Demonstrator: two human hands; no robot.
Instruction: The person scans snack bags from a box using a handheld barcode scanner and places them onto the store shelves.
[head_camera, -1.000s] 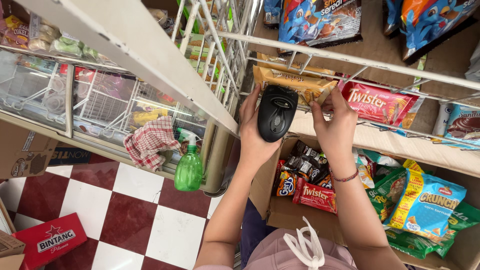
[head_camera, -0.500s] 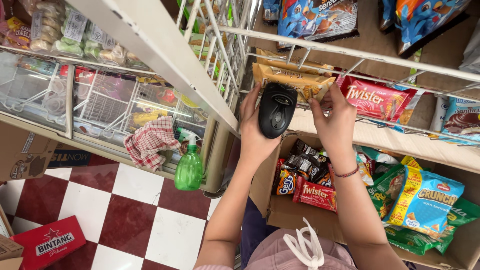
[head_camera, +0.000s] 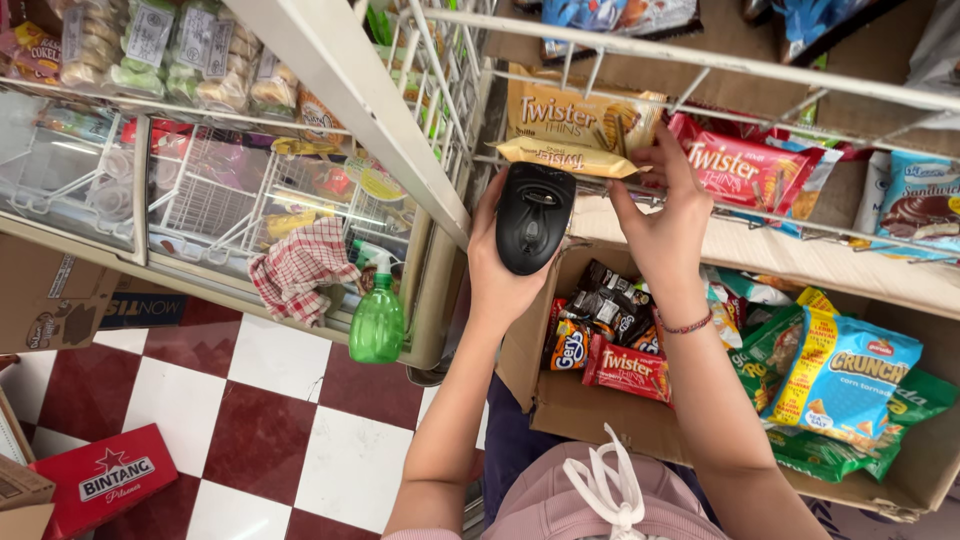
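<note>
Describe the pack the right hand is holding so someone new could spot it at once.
Start at the white wire shelf above the open cardboard box of snacks. At its front edge the right hand pinches a flat tan snack pack, just above the black handheld scanner in the left hand. It lies edge-on, unlike the upright tan and red packs behind it.

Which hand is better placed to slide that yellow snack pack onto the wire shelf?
Right, probably. The right hand already pinches the yellow snack pack at the wire shelf edge, while the left hand is full, gripping the black scanner.
</note>
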